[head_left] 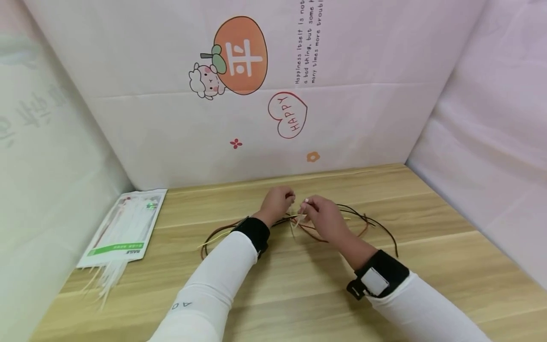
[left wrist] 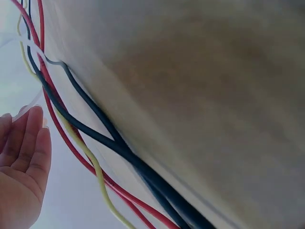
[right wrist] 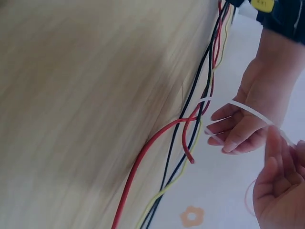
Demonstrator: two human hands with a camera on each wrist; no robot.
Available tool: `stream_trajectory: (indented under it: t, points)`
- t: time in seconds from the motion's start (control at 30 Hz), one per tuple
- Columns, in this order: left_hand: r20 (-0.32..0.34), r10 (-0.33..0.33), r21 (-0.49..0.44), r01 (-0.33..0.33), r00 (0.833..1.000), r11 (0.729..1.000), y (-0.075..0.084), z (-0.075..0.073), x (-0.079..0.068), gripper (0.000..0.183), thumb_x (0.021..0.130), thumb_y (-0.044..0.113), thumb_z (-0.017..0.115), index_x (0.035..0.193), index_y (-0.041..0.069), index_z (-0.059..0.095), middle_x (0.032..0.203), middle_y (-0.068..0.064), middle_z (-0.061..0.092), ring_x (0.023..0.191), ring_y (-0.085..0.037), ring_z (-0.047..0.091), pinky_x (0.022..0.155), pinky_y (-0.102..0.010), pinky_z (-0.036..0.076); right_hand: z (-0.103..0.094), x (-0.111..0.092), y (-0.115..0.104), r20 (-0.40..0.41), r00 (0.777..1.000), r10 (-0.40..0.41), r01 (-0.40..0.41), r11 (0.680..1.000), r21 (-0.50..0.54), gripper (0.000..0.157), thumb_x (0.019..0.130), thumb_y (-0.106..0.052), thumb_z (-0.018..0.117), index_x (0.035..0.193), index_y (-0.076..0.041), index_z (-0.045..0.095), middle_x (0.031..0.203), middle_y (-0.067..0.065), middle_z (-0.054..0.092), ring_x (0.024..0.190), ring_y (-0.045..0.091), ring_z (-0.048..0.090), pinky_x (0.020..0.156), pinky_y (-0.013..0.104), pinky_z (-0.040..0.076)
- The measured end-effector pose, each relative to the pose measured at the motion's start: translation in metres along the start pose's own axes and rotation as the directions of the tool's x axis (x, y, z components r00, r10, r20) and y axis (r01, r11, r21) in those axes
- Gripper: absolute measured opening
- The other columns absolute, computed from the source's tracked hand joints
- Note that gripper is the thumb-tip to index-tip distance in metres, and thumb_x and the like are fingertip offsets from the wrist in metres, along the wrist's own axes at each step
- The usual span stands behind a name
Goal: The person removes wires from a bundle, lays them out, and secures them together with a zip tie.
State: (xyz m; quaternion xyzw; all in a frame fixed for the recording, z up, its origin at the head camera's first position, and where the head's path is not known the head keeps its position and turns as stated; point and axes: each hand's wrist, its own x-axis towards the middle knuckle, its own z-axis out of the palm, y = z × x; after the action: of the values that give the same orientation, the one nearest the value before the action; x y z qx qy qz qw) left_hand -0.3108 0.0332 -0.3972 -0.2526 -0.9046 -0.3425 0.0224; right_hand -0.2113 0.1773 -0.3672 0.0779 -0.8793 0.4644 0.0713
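Note:
A white cable tie (right wrist: 252, 111) loops round a bundle of black, red and yellow wires (right wrist: 208, 78). My left hand (head_left: 277, 203) pinches one end of the tie between thumb and fingers, just beyond the bundle in the head view. Facing it, my right hand (head_left: 326, 218) holds the tie's other end in its fingertips; the right wrist view shows the strip arching across to that hand (right wrist: 281, 181). In the left wrist view, the wires (left wrist: 90, 109) run past my left hand (left wrist: 24, 167), which is partly cut off at the frame's edge.
A white and green packet (head_left: 128, 228) lies at the left of the wooden table (head_left: 290, 294), with several loose white cable ties (head_left: 111, 278) sticking out of its near end. A printed white cloth (head_left: 354, 118) hangs behind the table, and more cloth stands at both sides.

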Motion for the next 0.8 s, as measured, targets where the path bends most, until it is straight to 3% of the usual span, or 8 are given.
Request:
stream_trajectory:
  t: [0.07,0.17,0.33,0.6,0.8]
  points:
    - [0.001,0.014,-0.01,-0.014,1.0,1.0,0.001,0.0,-0.003,0.016,0.099,0.009,0.054,0.107,0.001,0.066,0.098,-0.009,0.067,0.081,-0.015,0.058,0.071,-0.027,0.046,0.001,0.004,0.0,-0.022,0.999,0.043,-0.04,0.994,0.106,0.021,0.101,-0.015,0.052,0.108,0.002,0.062,0.095,0.019,0.066,0.086,0.035,0.065,0.068,0.037,0.054]
    - [-0.006,0.04,0.012,-0.04,0.999,0.999,0.002,0.0,-0.005,0.016,0.099,0.01,0.055,0.106,0.001,0.066,0.098,-0.009,0.067,0.081,-0.016,0.058,0.072,-0.027,0.047,0.003,0.008,0.0,-0.053,0.996,0.07,-0.062,0.988,0.14,0.024,0.1,-0.016,0.054,0.113,0.002,0.062,0.097,0.023,0.065,0.084,0.032,0.064,0.068,0.033,0.053]
    - [-0.038,0.093,0.062,-0.091,0.995,0.994,0.006,-0.001,-0.006,0.014,0.098,0.012,0.057,0.103,0.004,0.068,0.098,-0.008,0.069,0.084,-0.016,0.061,0.074,-0.027,0.049,0.005,0.012,-0.001,-0.064,0.994,0.087,-0.082,0.994,0.072,0.027,0.101,-0.022,0.052,0.114,-0.001,0.064,0.096,0.02,0.066,0.078,0.026,0.062,0.053,0.026,0.042]
    - [-0.058,0.153,0.091,-0.147,0.987,0.985,0.009,0.0,-0.009,0.018,0.099,0.015,0.056,0.104,0.005,0.07,0.096,-0.007,0.07,0.078,-0.015,0.061,0.07,-0.025,0.047,0.01,0.019,0.003,-0.074,0.993,0.095,-0.099,0.994,-0.046,0.029,0.103,-0.024,0.047,0.11,-0.002,0.065,0.084,0.012,0.064,0.056,0.014,0.05,0.05,0.028,0.038]
    - [-0.071,0.184,0.107,-0.176,0.98,0.979,0.011,-0.001,-0.013,0.019,0.099,0.015,0.055,0.106,0.006,0.07,0.099,-0.007,0.071,0.085,-0.016,0.065,0.075,-0.026,0.05,0.012,0.024,0.01,-0.066,0.993,0.095,-0.1,0.992,-0.082,0.029,0.104,-0.021,0.045,0.114,0.0,0.062,0.091,0.016,0.065,0.051,0.014,0.042,0.05,0.028,0.036]
